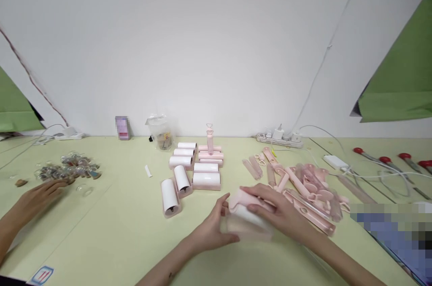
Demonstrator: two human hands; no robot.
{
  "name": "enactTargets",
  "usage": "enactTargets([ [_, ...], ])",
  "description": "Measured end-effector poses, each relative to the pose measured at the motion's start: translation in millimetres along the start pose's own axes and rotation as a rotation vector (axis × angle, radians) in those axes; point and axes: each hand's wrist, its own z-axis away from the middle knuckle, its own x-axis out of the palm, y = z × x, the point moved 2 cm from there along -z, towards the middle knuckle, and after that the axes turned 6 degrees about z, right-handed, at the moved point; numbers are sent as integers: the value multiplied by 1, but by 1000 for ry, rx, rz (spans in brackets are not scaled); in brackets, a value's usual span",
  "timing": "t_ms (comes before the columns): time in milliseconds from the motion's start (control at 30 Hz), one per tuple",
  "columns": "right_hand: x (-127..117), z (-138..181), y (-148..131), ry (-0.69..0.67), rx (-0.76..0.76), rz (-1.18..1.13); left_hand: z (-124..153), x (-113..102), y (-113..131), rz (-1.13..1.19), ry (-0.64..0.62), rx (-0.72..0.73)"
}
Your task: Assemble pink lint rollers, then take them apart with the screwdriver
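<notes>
The left hand [212, 228] cups the left end of a lint roller [248, 221], thumb in front, while the right hand [283, 209] clasps its pink cover [243, 199] from above. Blurred, the roller is held over the near middle of the table [111, 232]. Uneven pressure could seat the cover crooked, or squeeze the smooth casing out of the left hand. Just right, a pile of pink plastic parts [315, 187] could be scattered by a forearm swing. Far beyond, a slim upright pink piece [210, 142] might topple if knocked.

White roll [249, 217], tilted, pink cover [243, 199] along top
</notes>
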Motion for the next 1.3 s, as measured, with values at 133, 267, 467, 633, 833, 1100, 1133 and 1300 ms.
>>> enactTargets([
  [133, 18, -10, -6, -169, -168, 249, -6, -1, -12, 156, -20, 76],
  [267, 29, -9, -4, -184, -183, 319, -5, -4, -17, 203, -7, 114],
  [467, 31, -1, -8, -194, -192, 328, -5, -3, -17, 196, -12, 137],
  [633, 35, -2, -11, -177, -191, 395, -5, -3, -16, 169, -17, 194],
  [833, 33, -4, -15, -204, -162, 380, -4, -3, -15, 149, -16, 200],
  [1100, 34, -2, -5, -234, -140, 344, -4, -4, -12, 152, -19, 185],
  [1133, 38, -1, -3, -247, -152, 349, -4, -4, -13, 145, -13, 180],
  [1300, 52, 7, 2, -183, -190, 413, -6, -5, -19, 139, 4, 170],
])
